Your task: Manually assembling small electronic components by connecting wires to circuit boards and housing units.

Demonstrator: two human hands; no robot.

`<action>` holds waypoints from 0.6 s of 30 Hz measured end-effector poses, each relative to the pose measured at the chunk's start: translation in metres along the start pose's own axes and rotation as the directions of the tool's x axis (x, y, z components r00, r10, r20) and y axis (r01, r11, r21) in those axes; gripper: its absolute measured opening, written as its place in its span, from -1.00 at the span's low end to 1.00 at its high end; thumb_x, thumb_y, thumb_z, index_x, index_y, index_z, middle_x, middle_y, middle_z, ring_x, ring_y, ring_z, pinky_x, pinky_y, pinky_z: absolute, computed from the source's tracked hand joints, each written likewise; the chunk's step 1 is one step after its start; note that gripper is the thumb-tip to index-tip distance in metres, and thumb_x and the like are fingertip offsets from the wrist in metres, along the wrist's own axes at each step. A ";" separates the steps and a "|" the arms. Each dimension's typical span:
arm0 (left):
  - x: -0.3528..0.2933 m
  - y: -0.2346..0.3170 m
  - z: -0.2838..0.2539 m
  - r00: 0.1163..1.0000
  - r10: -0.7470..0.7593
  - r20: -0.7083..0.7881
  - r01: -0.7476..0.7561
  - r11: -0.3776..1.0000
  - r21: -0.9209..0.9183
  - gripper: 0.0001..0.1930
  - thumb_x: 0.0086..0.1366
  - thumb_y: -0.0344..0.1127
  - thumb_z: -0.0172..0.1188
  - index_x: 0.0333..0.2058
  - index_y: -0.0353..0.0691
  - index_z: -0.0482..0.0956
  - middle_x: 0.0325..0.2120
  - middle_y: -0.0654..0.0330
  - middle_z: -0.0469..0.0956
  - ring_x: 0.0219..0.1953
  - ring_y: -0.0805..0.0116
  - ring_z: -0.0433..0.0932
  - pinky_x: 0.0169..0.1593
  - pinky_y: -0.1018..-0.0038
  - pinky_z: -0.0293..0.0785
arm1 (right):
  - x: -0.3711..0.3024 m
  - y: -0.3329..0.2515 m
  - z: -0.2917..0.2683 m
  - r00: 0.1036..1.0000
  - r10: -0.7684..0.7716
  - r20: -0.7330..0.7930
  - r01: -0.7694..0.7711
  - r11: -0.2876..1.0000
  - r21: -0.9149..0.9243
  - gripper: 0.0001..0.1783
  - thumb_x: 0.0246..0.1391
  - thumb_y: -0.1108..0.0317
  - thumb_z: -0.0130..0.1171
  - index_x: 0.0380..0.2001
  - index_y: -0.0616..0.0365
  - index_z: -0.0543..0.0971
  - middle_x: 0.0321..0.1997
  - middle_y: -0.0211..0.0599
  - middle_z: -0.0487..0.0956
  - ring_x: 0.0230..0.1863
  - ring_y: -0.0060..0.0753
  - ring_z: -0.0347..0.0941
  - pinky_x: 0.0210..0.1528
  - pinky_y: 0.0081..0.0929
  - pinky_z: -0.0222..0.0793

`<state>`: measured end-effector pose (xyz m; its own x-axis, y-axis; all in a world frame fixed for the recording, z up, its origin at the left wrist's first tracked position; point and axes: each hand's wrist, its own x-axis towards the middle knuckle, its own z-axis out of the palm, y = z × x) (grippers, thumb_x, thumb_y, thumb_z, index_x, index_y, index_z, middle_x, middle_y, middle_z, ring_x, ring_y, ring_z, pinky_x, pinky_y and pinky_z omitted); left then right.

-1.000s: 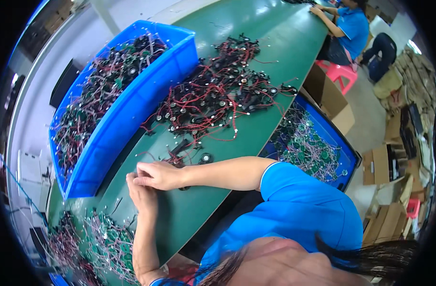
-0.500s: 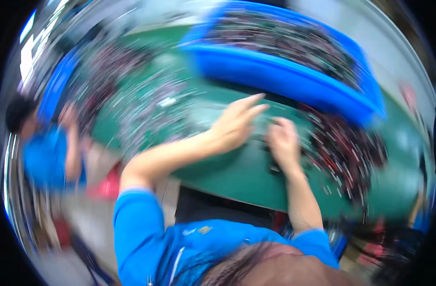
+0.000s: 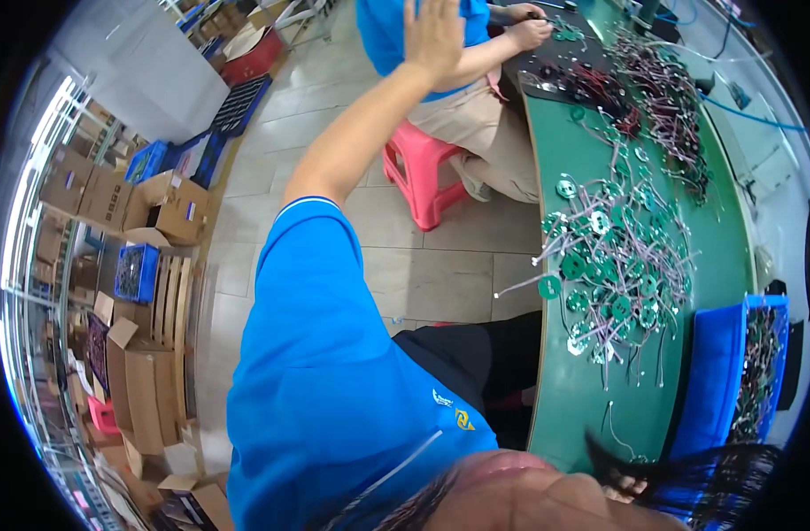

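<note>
My left hand is raised at the top of the view with its fingers stretched out, open and holding nothing. It appears in front of a co-worker's blue sleeve, and the picture's edge cuts off its fingertips. Only a small part of my right hand shows at the bottom, by the table's near end; dark hair covers the rest, so its fingers cannot be read. Close to it, a thin wire lead lies on the green table. Farther along is a loose pile of round green circuit boards with wires.
A blue bin full of wired parts stands on the table's right. Dark red wire bundles lie at the far end, where a co-worker's hands handle a small green part. A pink stool and cardboard boxes stand left.
The view has swung left, bringing the co-worker, stool and boxes in. My left hand has gone from over the table up and away from it; my right hand is now mostly hidden.
</note>
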<state>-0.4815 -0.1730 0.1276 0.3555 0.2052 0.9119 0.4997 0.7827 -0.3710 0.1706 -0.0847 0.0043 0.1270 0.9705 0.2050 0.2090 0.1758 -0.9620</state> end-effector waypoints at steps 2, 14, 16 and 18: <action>-0.028 -0.014 -0.014 0.792 -0.057 0.608 -0.134 0.955 0.264 -0.53 0.13 -0.30 0.02 0.07 -0.15 0.27 0.17 0.06 0.19 0.14 0.20 0.25 0.17 0.32 0.14 | 0.015 0.030 -0.035 0.997 0.036 0.070 -0.034 0.999 -0.033 -0.84 0.10 0.37 -0.02 -0.27 0.19 0.36 -0.64 -0.25 0.45 -0.69 -0.51 0.27 -0.60 -0.66 0.25; -0.100 -0.049 0.051 0.573 -0.460 0.678 0.495 0.854 0.161 -0.60 0.22 -0.25 -0.10 0.05 -0.13 0.26 -0.38 0.06 0.57 -0.41 0.05 0.55 -0.27 0.24 0.40 | 0.001 0.031 -0.029 0.998 0.038 0.053 -0.035 0.998 -0.055 -0.87 0.11 0.40 -0.05 -0.28 0.19 0.36 -0.61 -0.26 0.46 -0.66 -0.53 0.28 -0.58 -0.66 0.25; -0.097 -0.044 0.055 0.558 -0.483 0.675 0.511 0.841 0.179 -0.63 0.24 -0.25 -0.12 0.03 -0.13 0.28 -0.45 0.08 0.59 -0.48 0.05 0.56 -0.33 0.24 0.40 | -0.005 0.028 -0.030 0.995 -0.004 0.097 0.005 1.000 -0.006 -0.87 0.11 0.40 -0.05 -0.28 0.19 0.36 -0.60 -0.26 0.47 -0.66 -0.53 0.29 -0.58 -0.67 0.25; -0.076 -0.039 0.053 0.366 -0.644 0.672 0.697 0.668 0.260 -0.68 0.25 -0.25 -0.09 -0.03 -0.16 0.30 -0.51 0.12 0.57 -0.54 0.07 0.53 -0.37 0.23 0.40 | -0.009 0.026 -0.032 0.995 -0.003 0.095 0.005 1.000 -0.014 -0.87 0.11 0.40 -0.05 -0.28 0.19 0.36 -0.60 -0.27 0.47 -0.66 -0.54 0.28 -0.58 -0.67 0.25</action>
<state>-0.5697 -0.1879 0.0816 -0.7226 -0.0336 0.6905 0.3761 0.8189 0.4334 0.2059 -0.0944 -0.0173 0.0337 0.9812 0.1902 0.2232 0.1781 -0.9584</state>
